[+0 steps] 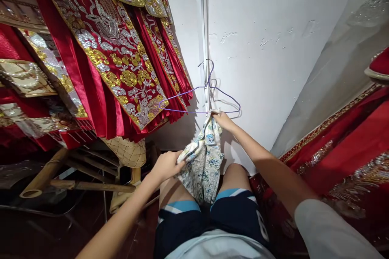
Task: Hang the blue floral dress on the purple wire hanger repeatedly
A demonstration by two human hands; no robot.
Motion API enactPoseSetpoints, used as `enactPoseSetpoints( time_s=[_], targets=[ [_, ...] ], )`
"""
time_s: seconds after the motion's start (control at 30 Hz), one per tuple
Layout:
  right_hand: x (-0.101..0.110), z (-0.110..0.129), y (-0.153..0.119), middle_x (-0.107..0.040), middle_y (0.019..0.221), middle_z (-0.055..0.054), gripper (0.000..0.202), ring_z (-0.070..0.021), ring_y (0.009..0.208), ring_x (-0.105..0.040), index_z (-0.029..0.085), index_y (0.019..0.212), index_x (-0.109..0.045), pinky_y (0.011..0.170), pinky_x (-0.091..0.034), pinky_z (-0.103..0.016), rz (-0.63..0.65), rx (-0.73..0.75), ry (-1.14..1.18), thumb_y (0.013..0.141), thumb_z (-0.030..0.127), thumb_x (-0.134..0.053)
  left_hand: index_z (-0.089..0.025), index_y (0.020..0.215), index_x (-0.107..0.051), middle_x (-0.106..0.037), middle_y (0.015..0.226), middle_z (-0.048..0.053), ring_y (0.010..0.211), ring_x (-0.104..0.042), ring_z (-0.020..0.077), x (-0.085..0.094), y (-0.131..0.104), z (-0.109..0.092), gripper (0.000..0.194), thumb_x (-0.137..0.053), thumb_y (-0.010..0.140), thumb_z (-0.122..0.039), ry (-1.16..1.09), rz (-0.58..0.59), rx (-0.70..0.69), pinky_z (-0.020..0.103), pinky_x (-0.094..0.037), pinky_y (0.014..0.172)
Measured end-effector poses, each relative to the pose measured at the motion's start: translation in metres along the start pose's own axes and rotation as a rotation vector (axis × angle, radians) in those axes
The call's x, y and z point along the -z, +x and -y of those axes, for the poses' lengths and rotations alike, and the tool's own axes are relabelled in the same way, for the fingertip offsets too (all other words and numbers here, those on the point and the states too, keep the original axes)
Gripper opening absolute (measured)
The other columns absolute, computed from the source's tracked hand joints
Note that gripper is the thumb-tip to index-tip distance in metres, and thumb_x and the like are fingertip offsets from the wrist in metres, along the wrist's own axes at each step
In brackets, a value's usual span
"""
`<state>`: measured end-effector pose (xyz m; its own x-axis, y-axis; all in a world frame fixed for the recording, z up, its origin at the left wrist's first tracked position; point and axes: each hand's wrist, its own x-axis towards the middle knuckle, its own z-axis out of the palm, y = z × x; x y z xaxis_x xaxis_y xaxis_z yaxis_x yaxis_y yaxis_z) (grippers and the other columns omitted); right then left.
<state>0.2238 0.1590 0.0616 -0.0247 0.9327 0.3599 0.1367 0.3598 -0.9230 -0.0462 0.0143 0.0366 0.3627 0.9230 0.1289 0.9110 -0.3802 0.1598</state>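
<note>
Broadly, the background is filled by a white wall (261, 16), marked by flaked patches. To the left, a red garment (121, 56) is covered with gold and silver embroidery; to the right, more red cloth (349, 145) is seen. Above and between the person's knees (238, 174), a floral cloth (206, 166) is held in loose folds, its off-white ground patterned with blue flowers and green leaves, its pale top bunched. Just above it, a thin purple hanger (208, 84) is seen before the wall; whether the cloth is looped over its lower bar cannot be told. The cloth's left edge is pinched by the fingers of the left hand (167, 165), and its top by those of the right hand (224, 121).
</note>
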Motion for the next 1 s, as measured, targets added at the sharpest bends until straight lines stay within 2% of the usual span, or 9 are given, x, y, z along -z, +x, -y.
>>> enactPoseSetpoints(
  time_s=[0.1,0.23,0.33,0.43,0.5,0.63,0.7,0.9,1.0],
  targets=[
    [0.023,-0.007,-0.009,-0.064,0.065,0.000,0.008,-0.0176,0.072,-0.057,0.016,0.066,-0.066,0.071,-0.044,-0.028,0.012,0.035,-0.017,0.067,0.023,-0.063,-0.022,0.058,-0.055,-0.064,0.064,0.009,0.066,-0.061,0.0260,0.018,0.008,0.021,0.029,-0.048,0.084,-0.034,0.056,-0.028,-0.032,0.034,-0.042,0.072],
    [0.065,0.001,-0.033,-0.052,0.055,0.003,0.013,-0.0125,0.057,-0.045,0.017,0.057,-0.058,0.056,-0.033,-0.024,0.031,0.135,-0.103,0.069,0.022,-0.057,-0.021,0.070,-0.063,-0.071,0.094,0.012,0.091,-0.062,0.0284,0.044,0.027,0.037,0.018,-0.051,0.080,-0.031,-0.082,-0.240,-0.156,0.039,-0.041,0.092],
    [0.078,0.016,-0.044,-0.051,0.055,0.003,0.013,-0.0120,0.055,-0.042,0.017,0.059,-0.059,0.054,-0.032,-0.025,-0.002,0.165,-0.146,0.070,0.022,-0.057,-0.020,0.069,-0.059,-0.067,0.094,0.011,0.092,-0.059,0.0263,0.068,0.049,0.025,0.018,-0.049,0.081,-0.030,-0.199,-0.412,-0.234,0.034,-0.042,0.089],
    [0.073,0.029,-0.050,-0.053,0.057,0.002,0.015,-0.0133,0.057,-0.044,0.018,0.060,-0.060,0.056,-0.034,-0.025,-0.032,0.182,-0.144,0.071,0.026,-0.057,-0.021,0.065,-0.048,-0.057,0.070,0.005,0.070,-0.052,0.0206,0.090,0.074,0.005,0.015,-0.047,0.079,-0.025,-0.196,-0.544,-0.132,0.029,-0.042,0.074],
    [0.067,0.033,-0.055,-0.050,0.056,0.002,0.015,-0.0136,0.058,-0.044,0.018,0.059,-0.057,0.056,-0.034,-0.025,-0.039,0.196,-0.171,0.071,0.025,-0.055,-0.021,0.064,-0.044,-0.051,0.062,0.002,0.059,-0.045,0.0177,0.101,0.090,-0.003,0.015,-0.047,0.078,-0.024,-0.138,-0.504,-0.012,0.027,-0.038,0.063],
    [0.063,0.034,-0.065,-0.042,0.053,0.004,0.011,-0.0123,0.056,-0.040,0.019,0.056,-0.050,0.054,-0.028,-0.025,-0.069,0.205,-0.319,0.068,0.020,-0.050,-0.020,0.060,-0.045,-0.055,0.063,0.005,0.060,-0.049,0.0187,0.107,0.113,0.003,0.019,-0.048,0.077,-0.027,0.006,-0.084,0.107,0.029,-0.033,0.058],
    [0.065,0.033,-0.067,-0.040,0.052,0.005,0.011,-0.0118,0.056,-0.038,0.019,0.056,-0.047,0.054,-0.026,-0.025,-0.080,0.193,-0.349,0.067,0.019,-0.049,-0.020,0.059,-0.046,-0.056,0.064,0.006,0.061,-0.051,0.0198,0.104,0.115,0.011,0.020,-0.048,0.078,-0.028,0.059,0.002,0.099,0.030,-0.035,0.059],
    [0.053,0.030,-0.070,-0.038,0.054,0.005,0.012,-0.0115,0.055,-0.038,0.020,0.057,-0.045,0.053,-0.025,-0.025,-0.051,0.207,-0.296,0.068,0.018,-0.048,-0.019,0.070,-0.048,-0.060,0.083,0.010,0.081,-0.054,0.0234,0.097,0.112,0.005,0.014,-0.041,0.082,-0.022,0.016,-0.476,-0.167,0.034,-0.042,0.076],
    [0.041,0.030,-0.074,-0.042,0.054,0.004,0.012,-0.0116,0.055,-0.039,0.019,0.057,-0.047,0.053,-0.028,-0.025,0.006,0.210,-0.243,0.068,0.017,-0.047,-0.017,0.089,-0.054,-0.062,0.095,0.010,0.088,-0.056,0.0219,0.099,0.120,-0.012,0.013,-0.043,0.082,-0.017,-0.154,-0.567,-0.286,0.033,-0.044,0.082]
  ],
)
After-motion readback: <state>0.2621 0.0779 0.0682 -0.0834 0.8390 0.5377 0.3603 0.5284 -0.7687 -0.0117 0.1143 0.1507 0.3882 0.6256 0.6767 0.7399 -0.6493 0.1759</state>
